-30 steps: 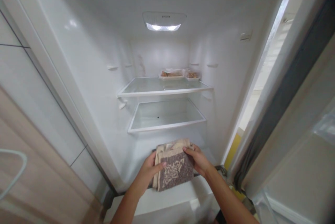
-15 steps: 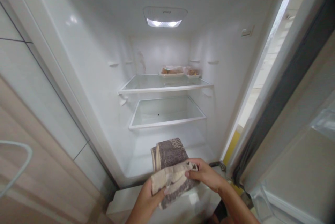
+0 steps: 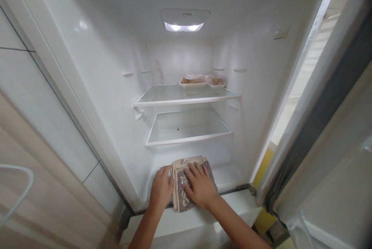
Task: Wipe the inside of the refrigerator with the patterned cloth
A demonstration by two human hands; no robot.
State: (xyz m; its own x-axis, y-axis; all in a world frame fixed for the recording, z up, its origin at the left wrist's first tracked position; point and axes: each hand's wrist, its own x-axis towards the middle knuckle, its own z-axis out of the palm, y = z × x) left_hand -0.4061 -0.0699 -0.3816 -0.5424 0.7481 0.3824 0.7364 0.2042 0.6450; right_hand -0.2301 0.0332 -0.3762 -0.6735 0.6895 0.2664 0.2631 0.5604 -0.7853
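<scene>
A folded towel (image 3: 181, 198), grey-brown with a beige pattern and beige edging, lies at the front of the fridge floor, overhanging its front edge. My right hand (image 3: 200, 187) rests on top of it, fingers spread and pressing down on the cloth. Against the towel's left edge is my left hand (image 3: 162, 187), its fingers extended forward and the thumb close to the cloth. The underside of the towel is hidden.
Above the towel are a lower glass shelf (image 3: 188, 141) and an upper glass shelf (image 3: 162, 93). Two wrapped food trays (image 3: 193, 81) sit at the upper shelf's back right. A ceiling light (image 3: 184, 27) glows. The open fridge door (image 3: 328, 187) stands right; a tiled wall (image 3: 58, 97) is left.
Both hands were holding the towel up and folding it in front of the fridge. Now the towel is down on the fridge floor's front, with the right hand flat on top and the left at its side.
</scene>
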